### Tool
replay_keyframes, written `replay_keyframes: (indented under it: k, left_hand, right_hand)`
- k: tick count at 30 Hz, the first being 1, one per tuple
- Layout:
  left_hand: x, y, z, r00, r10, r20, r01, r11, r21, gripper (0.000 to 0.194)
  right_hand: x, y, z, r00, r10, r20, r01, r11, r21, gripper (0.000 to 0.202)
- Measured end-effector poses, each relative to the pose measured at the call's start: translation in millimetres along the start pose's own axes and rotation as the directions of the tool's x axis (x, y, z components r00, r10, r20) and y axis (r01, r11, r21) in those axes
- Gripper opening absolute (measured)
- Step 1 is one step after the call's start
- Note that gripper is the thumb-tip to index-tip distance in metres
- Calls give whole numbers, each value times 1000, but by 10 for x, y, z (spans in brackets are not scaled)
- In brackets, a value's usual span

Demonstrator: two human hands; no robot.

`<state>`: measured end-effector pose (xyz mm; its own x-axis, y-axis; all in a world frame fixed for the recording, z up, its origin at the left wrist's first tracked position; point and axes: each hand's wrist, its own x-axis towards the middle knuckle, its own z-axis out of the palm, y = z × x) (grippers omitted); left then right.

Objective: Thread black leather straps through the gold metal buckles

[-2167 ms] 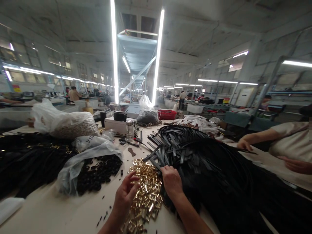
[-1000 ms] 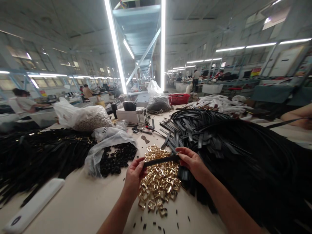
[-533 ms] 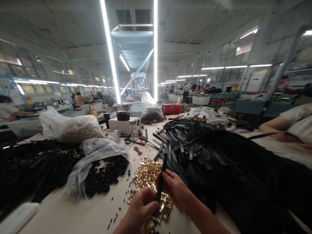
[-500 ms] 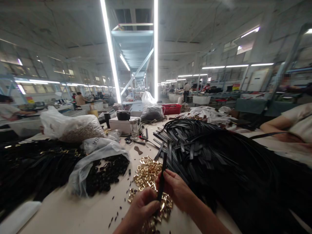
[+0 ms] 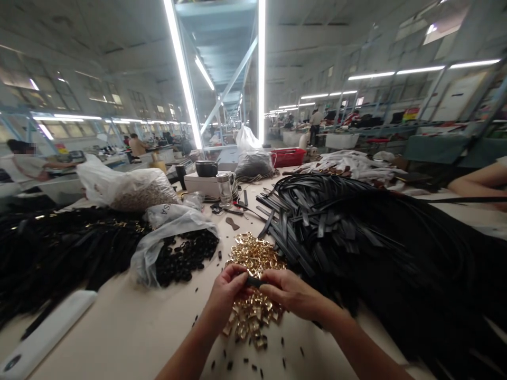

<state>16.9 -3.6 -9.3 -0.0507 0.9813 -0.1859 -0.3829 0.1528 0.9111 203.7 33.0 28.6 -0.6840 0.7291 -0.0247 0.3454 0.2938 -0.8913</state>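
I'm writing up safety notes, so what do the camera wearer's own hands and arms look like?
Both are bare. The left hand and right hand wear no gloves, and no ring, watch or bracelet can be made out. The left forearm and right forearm show no sleeves down to the picture's bottom edge.

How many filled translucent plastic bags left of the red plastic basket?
3: pale-filled bag, leftmost; black-filled bag, nearest; grey-filled bag, beside the basket. Others may be hidden.
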Motion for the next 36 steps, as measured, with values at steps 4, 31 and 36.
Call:
replay_keyframes:
  k: [4,31,36]
  left_hand:
    - [7,-10,13,1000,-7,-15,6,1000,-17,36]
    - [-35,-87,126,995,57,77,-45,988,-145,46]
    - [-130,-172,173,915,-9,404,-28,996,86,35]
  right_hand:
    - [18,-10,34,977,-28,-213,-1,991,-136,16]
    - [58,-13,198,988,-40,-151,144,612,778,35]
    - [92,-52,180,947,47,-319,271,418,867,28]
